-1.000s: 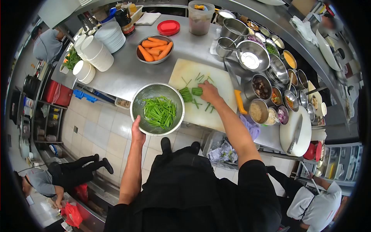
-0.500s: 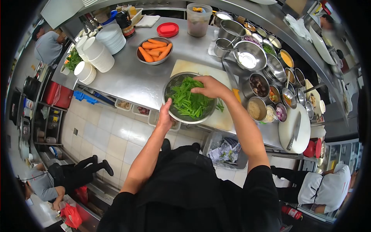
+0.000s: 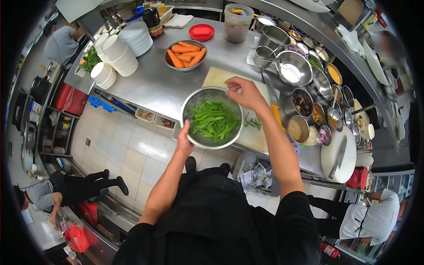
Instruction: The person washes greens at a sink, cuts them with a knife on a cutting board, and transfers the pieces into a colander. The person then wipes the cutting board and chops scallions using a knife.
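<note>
My left hand (image 3: pixel 184 139) grips a perforated metal colander (image 3: pixel 211 93) by its left side, thumb at the rim. Cut green leafy stems (image 3: pixel 215 120) are heaped inside. The colander is held over the near edge of a pale cutting board (image 3: pixel 216 77). At its upper right rim hovers my right hand (image 3: pixel 247 93), fingers loosely bent and apart with nothing visible in them. A few green scraps (image 3: pixel 252 122) lie on the board just right of the colander. Beside the board is a knife with a yellow handle (image 3: pixel 278 115).
A bowl of carrots (image 3: pixel 186 55), stacked white bowls (image 3: pixel 119 53) and a red lid (image 3: pixel 201 32) stand farther back. Metal pots and ingredient bowls (image 3: pixel 300 101) crowd the right. A second knife (image 3: pixel 339 157) rests on a round white board (image 3: pixel 329 152). Below is a bin (image 3: pixel 258 174). Other people work nearby.
My right hand has come up out of the greens to the colander's upper right rim. The greens now lie lower in the colander, which has shifted slightly down and left.
</note>
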### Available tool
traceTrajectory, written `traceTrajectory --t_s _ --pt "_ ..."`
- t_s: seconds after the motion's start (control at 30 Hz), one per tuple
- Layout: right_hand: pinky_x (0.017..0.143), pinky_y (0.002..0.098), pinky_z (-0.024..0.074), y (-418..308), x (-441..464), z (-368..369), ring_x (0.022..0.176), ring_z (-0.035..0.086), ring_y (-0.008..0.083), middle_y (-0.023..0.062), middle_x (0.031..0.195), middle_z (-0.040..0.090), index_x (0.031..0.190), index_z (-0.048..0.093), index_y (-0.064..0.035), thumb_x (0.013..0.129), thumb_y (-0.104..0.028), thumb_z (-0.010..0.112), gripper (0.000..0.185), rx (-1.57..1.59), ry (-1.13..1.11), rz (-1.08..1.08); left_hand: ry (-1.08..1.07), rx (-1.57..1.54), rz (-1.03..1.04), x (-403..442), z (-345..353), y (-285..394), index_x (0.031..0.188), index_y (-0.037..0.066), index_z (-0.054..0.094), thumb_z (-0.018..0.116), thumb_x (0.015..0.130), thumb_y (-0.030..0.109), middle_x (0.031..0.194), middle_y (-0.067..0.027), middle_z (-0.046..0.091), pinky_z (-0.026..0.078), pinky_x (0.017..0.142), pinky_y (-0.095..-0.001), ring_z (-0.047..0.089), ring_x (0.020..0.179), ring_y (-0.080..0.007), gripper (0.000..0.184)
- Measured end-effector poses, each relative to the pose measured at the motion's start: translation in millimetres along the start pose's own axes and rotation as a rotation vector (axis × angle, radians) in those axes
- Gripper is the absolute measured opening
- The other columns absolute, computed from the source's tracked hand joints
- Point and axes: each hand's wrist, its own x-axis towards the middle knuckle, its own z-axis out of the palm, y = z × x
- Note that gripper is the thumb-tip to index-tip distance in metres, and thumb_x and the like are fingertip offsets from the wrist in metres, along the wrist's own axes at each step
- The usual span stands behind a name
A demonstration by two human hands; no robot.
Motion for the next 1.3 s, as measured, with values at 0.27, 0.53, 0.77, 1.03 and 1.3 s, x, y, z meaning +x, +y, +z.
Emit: traceTrajectory --t_s 0.27,0.53,0.77,1.03,1.3 --pt "0.091 0.0396 0.0467 132 36 89 0.107 0.057 0.0313 0.0177 0.114 0.060 0.116 0.061 -0.0071 0.075 -0.025 0.072 0.047 -0.328 -0.262 -0.085 0.156 0.024 0.115 -45 -70 35 0.136 0.000 0.041 0.048 0.096 0.041 0.133 -0.0139 0.051 0.039 0.103 -0.0397 0.051 0.120 -0.0267 0.058" --pt "0.090 0.0391 0.0463 115 -2 107 0.106 0.054 0.0345 0.0155 0.112 0.057 0.111 0.063 -0.0088 0.068 -0.014 0.071 0.044 -0.525 -0.385 -0.054 0.252 0.013 0.186 -74 -115 50 0.135 -0.001 0.041 0.047 0.096 0.040 0.134 -0.0143 0.051 0.038 0.104 -0.0401 0.050 0.121 -0.0274 0.057" --pt "0.077 0.0390 0.0509 113 5 74 0.085 0.063 0.0320 0.0148 0.088 0.066 0.097 0.066 -0.0066 0.065 -0.010 0.067 0.032 -0.340 -0.203 0.039 0.243 0.053 0.165 -63 -102 47 0.134 -0.001 0.043 0.049 0.095 0.041 0.131 -0.0137 0.053 0.039 0.103 -0.0387 0.052 0.119 -0.0249 0.057" --pt "0.077 0.0341 0.0520 -23 -7 70 0.082 0.066 0.0199 0.0158 0.097 0.068 0.122 0.060 -0.0048 0.079 -0.022 0.073 0.048 0.006 -0.528 0.075 0.071 0.070 0.014 -34 -48 11 0.135 0.001 0.043 0.050 0.095 0.043 0.134 -0.0113 0.051 0.036 0.105 -0.0381 0.049 0.123 -0.0243 0.059" --pt "0.077 0.0374 0.0514 135 57 41 0.083 0.065 0.0286 0.0172 0.094 0.068 0.100 0.066 -0.0010 0.087 -0.021 0.057 0.026 -0.270 -0.024 0.244 0.111 0.006 0.060 -45 -72 7 0.136 0.000 0.040 0.048 0.096 0.041 0.134 -0.0151 0.049 0.039 0.104 -0.0413 0.050 0.121 -0.0278 0.059"
